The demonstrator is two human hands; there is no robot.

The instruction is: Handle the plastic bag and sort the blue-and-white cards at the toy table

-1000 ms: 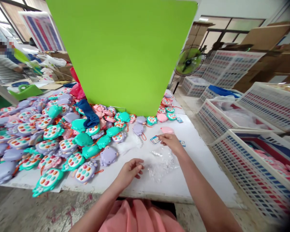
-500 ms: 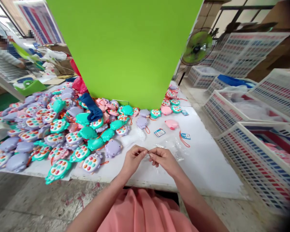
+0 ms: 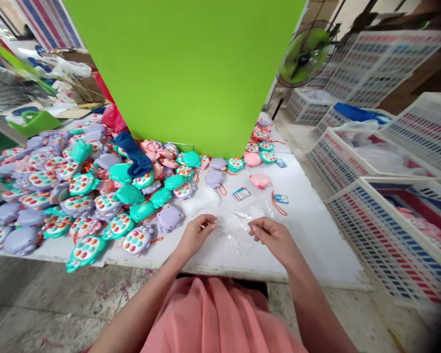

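My left hand (image 3: 197, 235) hovers over the front of the white table (image 3: 308, 235), its thumb and forefinger slightly apart and nothing visible between them. To the right, my right hand (image 3: 271, 236) is closed in a pinch; whatever its fingertips hold is too small to make out. Between and beneath the hands lie crumpled clear plastic bags (image 3: 238, 238). Beyond them are a small blue and white card stack (image 3: 241, 193), a pink animal-shaped toy (image 3: 260, 181) and a blue tag (image 3: 281, 198) on an orange cord. A purple toy (image 3: 170, 217) sits left of my left hand.
A large heap of purple, teal and pink button toys (image 3: 77, 206) covers the left side. A tall green board (image 3: 191, 73) stands at the back. White crates (image 3: 385, 245) line the right, near a fan (image 3: 305, 59). Another person (image 3: 2, 86) is far left.
My hands, pinched together at the fingertips before, have moved apart, the right one to the right and the left one slightly up. The view has shifted a little.
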